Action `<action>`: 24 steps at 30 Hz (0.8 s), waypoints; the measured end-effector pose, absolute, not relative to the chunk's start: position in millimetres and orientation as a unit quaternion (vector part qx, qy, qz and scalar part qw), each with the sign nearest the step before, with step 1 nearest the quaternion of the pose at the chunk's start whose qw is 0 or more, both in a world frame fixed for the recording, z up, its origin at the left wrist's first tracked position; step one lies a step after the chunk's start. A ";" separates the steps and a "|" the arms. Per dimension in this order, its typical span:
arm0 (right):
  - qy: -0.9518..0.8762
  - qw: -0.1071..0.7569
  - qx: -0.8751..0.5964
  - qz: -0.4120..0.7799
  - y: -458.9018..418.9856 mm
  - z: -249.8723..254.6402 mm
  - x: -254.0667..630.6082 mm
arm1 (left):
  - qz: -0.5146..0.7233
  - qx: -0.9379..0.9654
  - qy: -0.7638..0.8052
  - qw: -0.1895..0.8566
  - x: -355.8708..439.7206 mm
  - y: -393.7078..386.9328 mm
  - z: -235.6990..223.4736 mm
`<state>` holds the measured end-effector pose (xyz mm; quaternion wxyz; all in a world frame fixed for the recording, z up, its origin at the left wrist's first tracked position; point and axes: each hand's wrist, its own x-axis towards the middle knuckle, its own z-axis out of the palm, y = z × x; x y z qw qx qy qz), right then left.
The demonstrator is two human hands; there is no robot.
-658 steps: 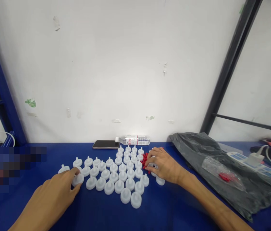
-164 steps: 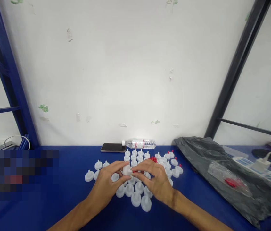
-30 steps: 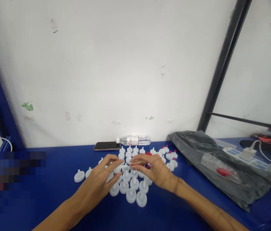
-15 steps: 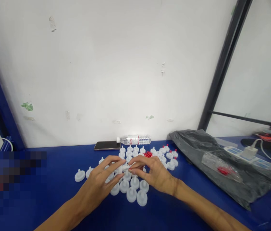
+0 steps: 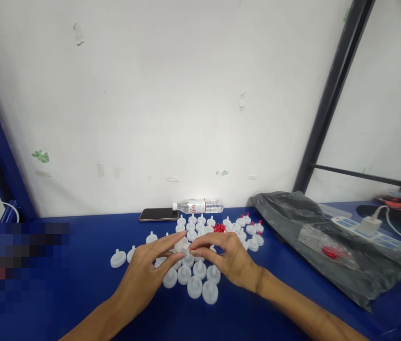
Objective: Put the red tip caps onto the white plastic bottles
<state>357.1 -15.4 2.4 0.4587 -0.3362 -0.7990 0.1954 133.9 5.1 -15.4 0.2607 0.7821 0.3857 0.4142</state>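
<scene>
My left hand (image 5: 147, 265) grips a white plastic nozzle cap (image 5: 180, 245) between thumb and fingers, its spout tilted towards the right. From the other side, my right hand (image 5: 236, 258) pinches a small red tip (image 5: 191, 249) right at the spout; whether the tip sits on it I cannot tell. Under and around both hands stand several white nozzle caps (image 5: 195, 287) with bare spouts. A small heap of red tips (image 5: 219, 228) lies behind my right hand. Farther right are several caps with red tips fitted (image 5: 251, 228).
At the wall, a black phone (image 5: 159, 214) lies beside a clear bottle (image 5: 200, 206) on its side. A grey plastic bag (image 5: 293, 227) spreads over the right, topped by a clear pouch of red tips (image 5: 328, 248). Beyond it are power strips (image 5: 350, 223) with a plugged-in charger.
My left hand has turned the cap so its spout faces my right hand. The fingers of my right hand have drawn together around the red tip at the spout.
</scene>
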 end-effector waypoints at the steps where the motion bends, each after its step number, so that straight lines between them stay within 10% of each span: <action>1: -0.805 0.464 -0.323 0.182 -15.9 1.6 356.6 | 0.409 0.768 0.392 0.299 134.6 4.1 -15.7; 10: -0.839 0.467 -0.253 0.118 -16.8 -5.4 353.8 | 0.391 0.700 0.329 0.498 142.4 -8.1 -16.8; 24: -0.881 0.420 -0.207 0.070 -24.6 -5.0 351.0 | 0.385 0.718 0.357 0.456 142.8 -14.1 -7.3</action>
